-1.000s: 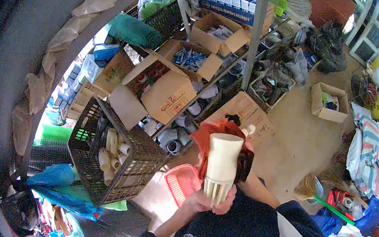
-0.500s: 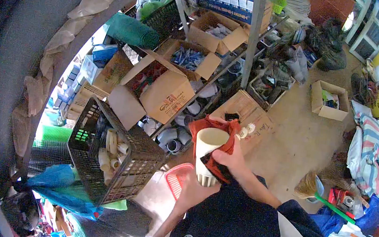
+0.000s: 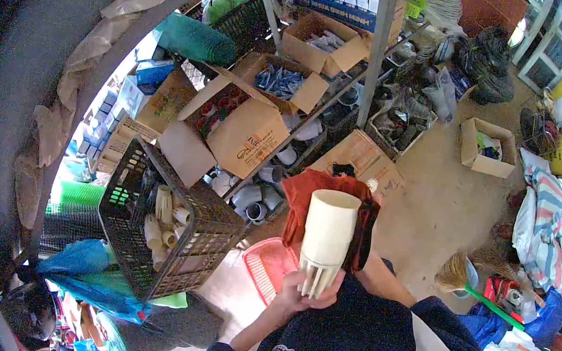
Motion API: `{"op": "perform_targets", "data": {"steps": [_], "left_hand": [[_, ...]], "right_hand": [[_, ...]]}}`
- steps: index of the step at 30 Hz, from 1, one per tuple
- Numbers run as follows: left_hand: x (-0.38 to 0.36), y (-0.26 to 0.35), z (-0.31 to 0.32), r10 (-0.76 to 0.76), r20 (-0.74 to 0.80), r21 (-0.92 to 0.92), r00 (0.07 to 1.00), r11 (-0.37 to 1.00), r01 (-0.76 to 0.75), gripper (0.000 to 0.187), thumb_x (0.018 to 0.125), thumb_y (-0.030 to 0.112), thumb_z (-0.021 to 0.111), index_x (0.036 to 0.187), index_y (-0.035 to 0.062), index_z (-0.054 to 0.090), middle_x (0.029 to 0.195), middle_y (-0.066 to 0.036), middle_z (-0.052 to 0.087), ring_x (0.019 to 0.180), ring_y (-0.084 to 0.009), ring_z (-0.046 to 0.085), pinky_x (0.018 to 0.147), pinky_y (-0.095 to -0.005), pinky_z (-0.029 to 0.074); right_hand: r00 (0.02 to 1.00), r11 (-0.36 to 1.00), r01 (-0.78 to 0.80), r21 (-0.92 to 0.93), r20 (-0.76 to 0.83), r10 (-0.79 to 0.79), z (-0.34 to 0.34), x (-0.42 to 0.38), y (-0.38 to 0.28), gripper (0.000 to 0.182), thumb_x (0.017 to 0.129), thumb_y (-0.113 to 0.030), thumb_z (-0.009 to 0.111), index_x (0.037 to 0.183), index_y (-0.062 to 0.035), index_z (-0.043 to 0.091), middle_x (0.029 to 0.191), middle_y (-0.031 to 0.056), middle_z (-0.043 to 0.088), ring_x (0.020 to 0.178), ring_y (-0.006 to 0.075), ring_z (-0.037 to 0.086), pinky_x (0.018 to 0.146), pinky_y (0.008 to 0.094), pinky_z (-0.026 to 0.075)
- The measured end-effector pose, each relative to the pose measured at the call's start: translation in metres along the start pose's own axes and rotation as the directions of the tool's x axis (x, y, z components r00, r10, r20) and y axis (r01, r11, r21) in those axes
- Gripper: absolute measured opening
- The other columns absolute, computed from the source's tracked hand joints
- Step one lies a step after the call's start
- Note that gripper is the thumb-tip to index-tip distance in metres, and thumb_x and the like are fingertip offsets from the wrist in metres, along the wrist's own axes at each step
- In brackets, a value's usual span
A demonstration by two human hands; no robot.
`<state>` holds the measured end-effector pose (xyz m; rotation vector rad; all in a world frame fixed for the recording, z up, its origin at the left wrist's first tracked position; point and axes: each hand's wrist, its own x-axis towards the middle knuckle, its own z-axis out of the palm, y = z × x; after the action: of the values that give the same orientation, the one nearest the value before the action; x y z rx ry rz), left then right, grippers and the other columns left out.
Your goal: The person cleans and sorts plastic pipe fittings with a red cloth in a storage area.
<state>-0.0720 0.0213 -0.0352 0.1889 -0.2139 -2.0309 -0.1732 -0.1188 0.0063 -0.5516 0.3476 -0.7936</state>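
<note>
In front of my chest I see a cream plastic fitting, a tube with slots at its lower end, standing nearly upright. My left hand grips it around the slotted bottom. A dark red cloth is bunched behind the fitting and at its sides. My right hand is hidden by the cloth and fitting; only the forearm shows, leading up to the cloth it holds. Whether the right fingers touch the fitting cannot be seen.
A black crate with more cream fittings tilts at left. Beside my left forearm is a red plastic basket. Open cardboard boxes line a rack ahead. A flattened carton lies beyond the cloth; a broom is at right.
The fitting has turned more upright and moved slightly right. My right thumb, earlier visible on its side with the cloth, is now out of sight. The cloth has shifted behind the fitting.
</note>
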Motion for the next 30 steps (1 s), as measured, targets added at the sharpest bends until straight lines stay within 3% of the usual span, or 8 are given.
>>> {"op": "perform_targets", "data": {"steps": [4,6,10,16,21,23,28,30], "left_hand": [[0.002,0.013,0.023,0.216,-0.329,0.491,0.919,0.871,-0.029,0.055,0.081,0.041,0.073,0.112,-0.0018,0.056,0.078,-0.006,0.060,0.052,-0.0110,0.052,0.044,-0.0221,0.039],[0.003,0.020,0.025,0.426,-0.494,0.817,0.759,0.526,0.237,0.040,0.079,0.026,0.075,0.105,-0.0008,0.062,0.084,-0.009,0.067,0.070,-0.0176,0.065,0.059,-0.0306,0.051],[0.005,0.023,0.043,0.641,-0.352,0.909,0.682,0.062,0.412,0.040,0.074,0.019,0.077,0.106,0.0019,0.060,0.086,-0.007,0.066,0.072,-0.0176,0.064,0.065,-0.0324,0.052],[-0.014,0.040,0.013,0.210,-0.480,0.732,0.852,0.632,0.256,0.053,0.072,0.028,0.080,0.112,-0.0010,0.060,0.091,-0.012,0.069,0.077,-0.0262,0.069,0.068,-0.0360,0.055],[-0.023,0.027,-0.021,0.128,-0.103,0.024,0.986,0.992,-0.126,0.091,0.071,0.054,0.071,0.135,-0.0049,0.045,0.108,-0.017,0.064,0.079,-0.0240,0.065,0.065,-0.0331,0.052],[-0.030,0.034,-0.016,0.202,-0.305,0.258,0.931,0.958,-0.124,0.088,0.076,0.058,0.070,0.135,-0.0037,0.046,0.107,-0.016,0.065,0.075,-0.0232,0.064,0.058,-0.0322,0.051],[-0.051,0.055,-0.036,0.445,-0.628,0.579,0.639,0.815,0.001,0.066,0.091,0.059,0.057,0.126,0.0031,0.055,0.099,-0.007,0.066,0.079,-0.0158,0.062,0.059,-0.0277,0.047],[-0.036,0.061,-0.021,0.549,-0.672,0.584,0.496,0.806,-0.100,0.048,0.098,0.053,0.049,0.115,0.0092,0.060,0.083,0.001,0.064,0.067,-0.0047,0.056,0.050,-0.0236,0.038]], "right_hand": [[0.970,0.944,0.206,-0.257,-0.073,-0.231,0.003,0.003,0.011,0.056,0.094,-0.023,0.060,0.142,-0.0033,0.040,0.130,0.0070,0.057,0.115,0.0151,0.056,0.099,0.0320,0.046],[0.956,0.909,0.241,-0.341,-0.077,-0.283,0.005,0.006,0.014,0.054,0.095,-0.023,0.059,0.142,-0.0031,0.040,0.130,0.0070,0.057,0.115,0.0148,0.056,0.098,0.0316,0.046],[0.983,0.932,0.122,-0.342,-0.087,-0.160,0.009,0.006,0.015,0.053,0.098,-0.031,0.057,0.141,-0.0039,0.042,0.127,0.0065,0.059,0.113,0.0151,0.057,0.098,0.0315,0.047],[1.000,0.998,0.003,0.067,0.010,-0.004,0.005,0.016,0.013,0.059,0.099,-0.048,0.050,0.137,-0.0035,0.046,0.125,0.0099,0.062,0.110,0.0208,0.061,0.098,0.0348,0.048],[0.985,0.960,-0.134,0.245,0.137,0.102,-0.001,0.024,0.006,0.055,0.098,-0.050,0.049,0.129,-0.0047,0.053,0.110,0.0120,0.068,0.096,0.0221,0.067,0.089,0.0344,0.053],[0.960,0.955,-0.252,0.157,-0.084,0.268,0.020,0.012,-0.012,0.055,0.097,-0.054,0.049,0.120,-0.0051,0.062,0.103,0.0097,0.069,0.087,0.0216,0.069,0.080,0.0368,0.057],[0.986,0.938,-0.141,-0.316,0.043,0.162,0.010,0.000,-0.027,0.047,0.086,0.001,0.059,0.131,-0.0015,0.049,0.131,0.0104,0.056,0.121,0.0191,0.055,0.104,0.0331,0.041],[0.986,0.820,0.028,-0.571,0.151,0.072,-0.005,0.000,-0.010,0.049,0.089,-0.004,0.061,0.136,-0.0039,0.045,0.127,0.0101,0.058,0.120,0.0191,0.055,0.105,0.0346,0.041]]}}
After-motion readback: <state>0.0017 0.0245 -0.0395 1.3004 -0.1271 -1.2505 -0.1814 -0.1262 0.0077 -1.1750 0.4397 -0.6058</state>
